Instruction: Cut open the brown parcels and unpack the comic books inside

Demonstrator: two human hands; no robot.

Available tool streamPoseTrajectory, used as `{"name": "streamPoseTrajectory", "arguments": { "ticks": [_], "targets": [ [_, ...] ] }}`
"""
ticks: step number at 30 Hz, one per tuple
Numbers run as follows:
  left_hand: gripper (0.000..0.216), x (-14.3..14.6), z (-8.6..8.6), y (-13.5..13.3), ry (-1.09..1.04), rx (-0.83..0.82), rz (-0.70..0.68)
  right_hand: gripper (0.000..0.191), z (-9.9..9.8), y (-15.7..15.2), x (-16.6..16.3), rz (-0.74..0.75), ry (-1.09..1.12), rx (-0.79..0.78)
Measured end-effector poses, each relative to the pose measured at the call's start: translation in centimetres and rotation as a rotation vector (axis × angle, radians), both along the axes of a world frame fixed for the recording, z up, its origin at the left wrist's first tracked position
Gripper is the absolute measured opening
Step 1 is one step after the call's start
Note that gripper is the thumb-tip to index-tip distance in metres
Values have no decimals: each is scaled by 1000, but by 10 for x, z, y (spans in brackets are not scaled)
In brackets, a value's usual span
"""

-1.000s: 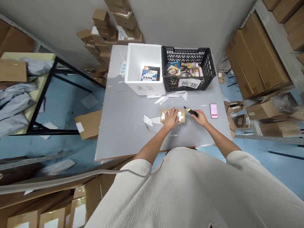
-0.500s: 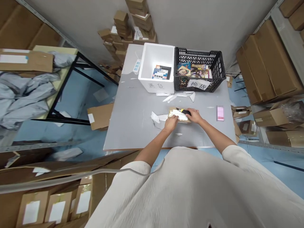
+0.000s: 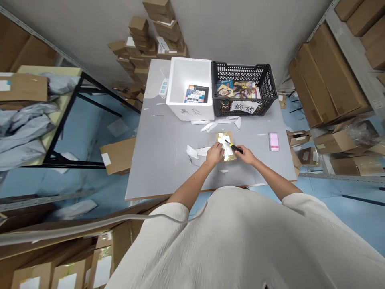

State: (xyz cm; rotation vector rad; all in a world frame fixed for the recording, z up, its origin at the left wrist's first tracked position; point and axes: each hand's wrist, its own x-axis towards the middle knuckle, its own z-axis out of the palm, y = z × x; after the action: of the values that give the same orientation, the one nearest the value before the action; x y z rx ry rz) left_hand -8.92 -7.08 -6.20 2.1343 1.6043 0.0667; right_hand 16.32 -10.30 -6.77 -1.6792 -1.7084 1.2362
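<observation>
A small brown cardboard box with a torn white label lies on the grey table in front of me. My left hand rests on the box's left edge, fingers bent against the label; whether they pinch part of it is hard to see. In my right hand is a black and yellow utility knife, its tip over the label. Torn white paper strips lie left of the box.
Behind the box stand a white foam box and a black plastic crate, both holding books. More paper scraps lie before them. A phone is at the right, a power strip at the back left.
The cardboard box has turned from lying crosswise to lengthwise. My right hand has swung the knife so it points up and left over the label. The view has shifted slightly.
</observation>
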Motion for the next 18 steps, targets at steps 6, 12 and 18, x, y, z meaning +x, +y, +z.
{"name": "streamPoseTrajectory", "arguments": {
  "ticks": [6,12,18],
  "targets": [
    [60,23,-1,1,26,26,71,45,-6,6,7,-86,83,-55],
    [88,65,3,-5,44,11,132,37,-2,25,22,-165,-43,-20],
    [92,71,6,-10,61,-20,-1,38,-1,30,22,-181,13,7]
  ]
}}
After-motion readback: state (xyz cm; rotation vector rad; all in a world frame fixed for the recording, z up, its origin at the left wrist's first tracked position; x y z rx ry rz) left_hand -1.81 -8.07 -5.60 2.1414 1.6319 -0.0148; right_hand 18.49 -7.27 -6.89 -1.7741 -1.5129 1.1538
